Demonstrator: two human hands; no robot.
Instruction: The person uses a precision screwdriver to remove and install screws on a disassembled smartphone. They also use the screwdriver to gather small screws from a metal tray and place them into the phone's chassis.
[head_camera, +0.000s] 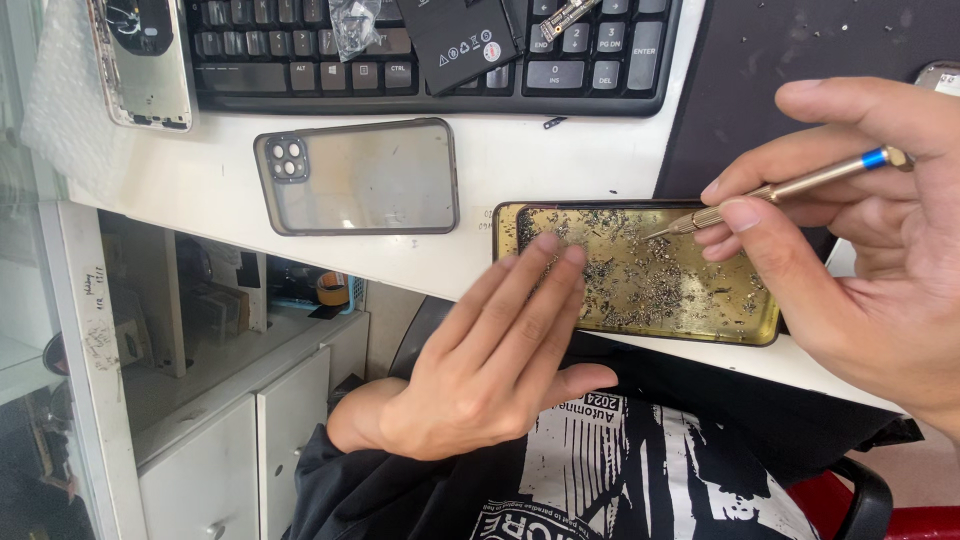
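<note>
Pinching a thin gold screwdriver (800, 185) in the right hand (860, 250), grip pressed tight with thumb and fingers, tip down among tiny screws. Left hand (490, 350) flat and spread, holding nothing, fingertips (555, 250) touching the near left part of the tray. Resting on the white worktop (560, 160): far off, a black keyboard (430, 50); on the left, a dark clear phone case (360, 178); on the right, a flat gold tray (640, 275) at the near edge, part of it sticking out over the lap. Scattered all over that tray, lots of tiny silver screws (640, 270). Could tip off the edge with one hard push from the left hand. Could also flick screws onto the floor with a quick poke of the tip.
</note>
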